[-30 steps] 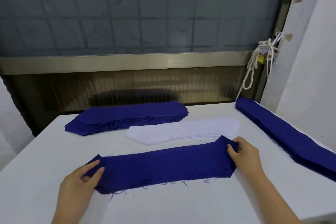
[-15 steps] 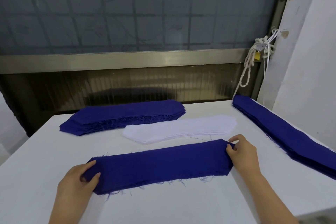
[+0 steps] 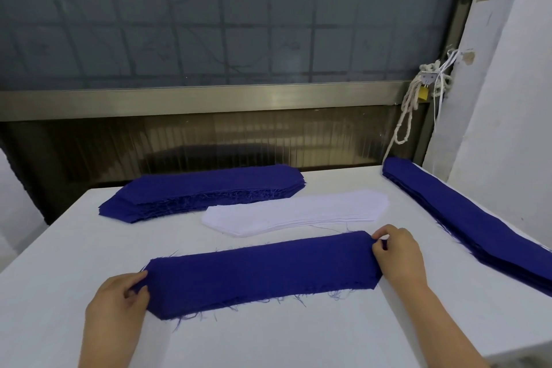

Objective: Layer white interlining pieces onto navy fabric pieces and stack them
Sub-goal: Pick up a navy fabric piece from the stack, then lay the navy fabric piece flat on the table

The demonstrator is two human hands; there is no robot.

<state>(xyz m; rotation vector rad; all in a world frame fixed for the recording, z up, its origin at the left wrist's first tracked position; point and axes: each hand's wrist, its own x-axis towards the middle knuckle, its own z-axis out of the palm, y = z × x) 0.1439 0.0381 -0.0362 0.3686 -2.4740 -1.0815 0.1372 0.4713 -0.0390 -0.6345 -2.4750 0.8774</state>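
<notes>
A white table (image 3: 74, 248) fills the lower view, seen from above by the person working at it. At far left, the left hand (image 3: 119, 297) pinches the left end of a long navy piece (image 3: 260, 272), thumb on top and fingers curled under the edge. This piece lies flat across the table's near middle, its edges frayed. Behind it, toward the left, sits a navy stack (image 3: 203, 190). Just right of that and nearer lies a white stack (image 3: 295, 212) of interlining. The right hand (image 3: 397, 254) grips the piece's right end, fingers curled over it. Along the table's right edge runs a second navy stack (image 3: 466, 218). A cord (image 3: 409, 110) hangs by the window frame.
</notes>
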